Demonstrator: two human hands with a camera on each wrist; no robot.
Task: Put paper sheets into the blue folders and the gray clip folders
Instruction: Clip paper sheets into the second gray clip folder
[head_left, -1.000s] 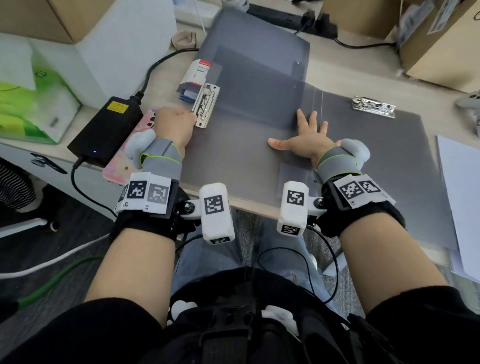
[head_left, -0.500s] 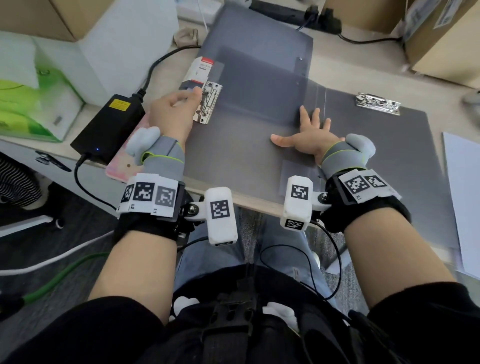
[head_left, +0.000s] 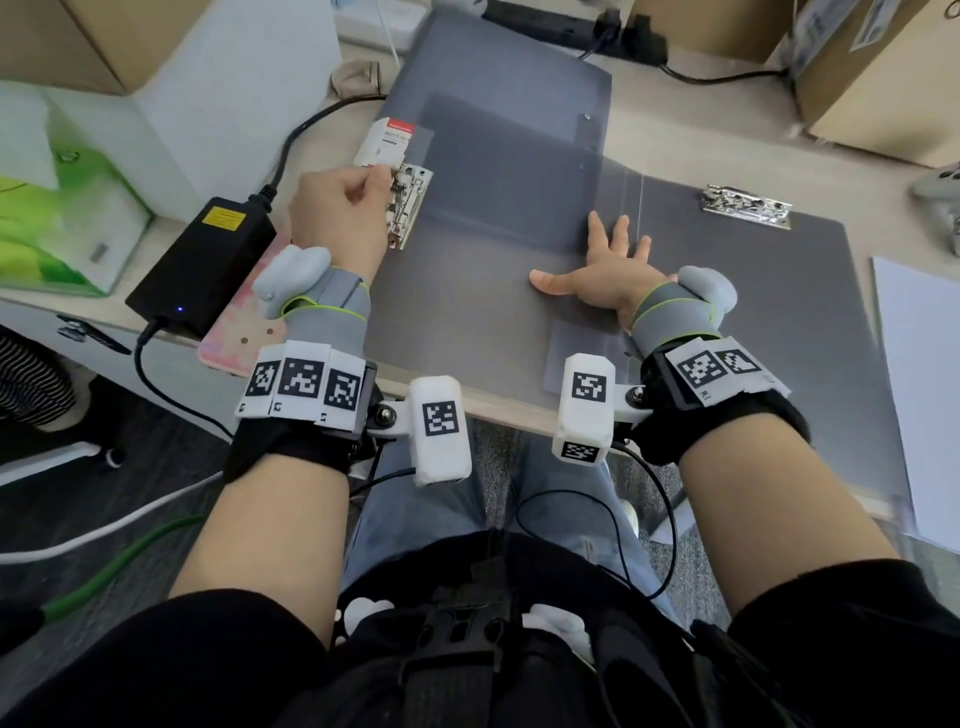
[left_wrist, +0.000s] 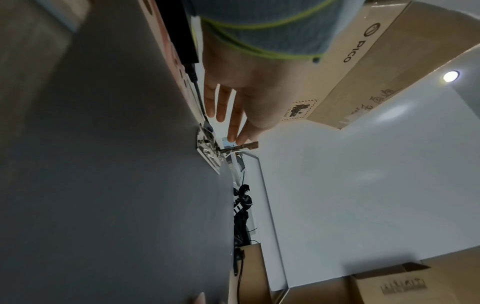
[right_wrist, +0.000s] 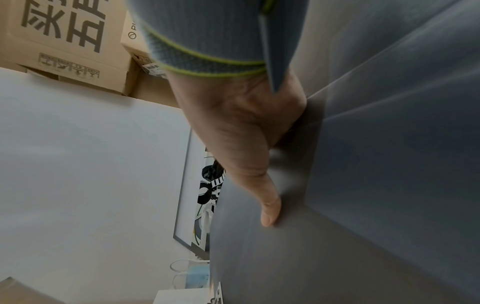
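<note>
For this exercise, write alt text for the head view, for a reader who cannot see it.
The left hand lifts the lever of a metal clip on an open gray clip folder, while the right hand presses flat on it.

The flat plastic clip folder (head_left: 467, 291) is plain gray with a silver metal clip (head_left: 410, 205). Left of it lies a black power brick (head_left: 202, 270) with a yellow label, touching a pink patterned card (head_left: 234, 338).

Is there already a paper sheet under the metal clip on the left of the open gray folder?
No: the metal clip sits on the bare gray folder, and the white paper sheet lies at the far right.
</note>
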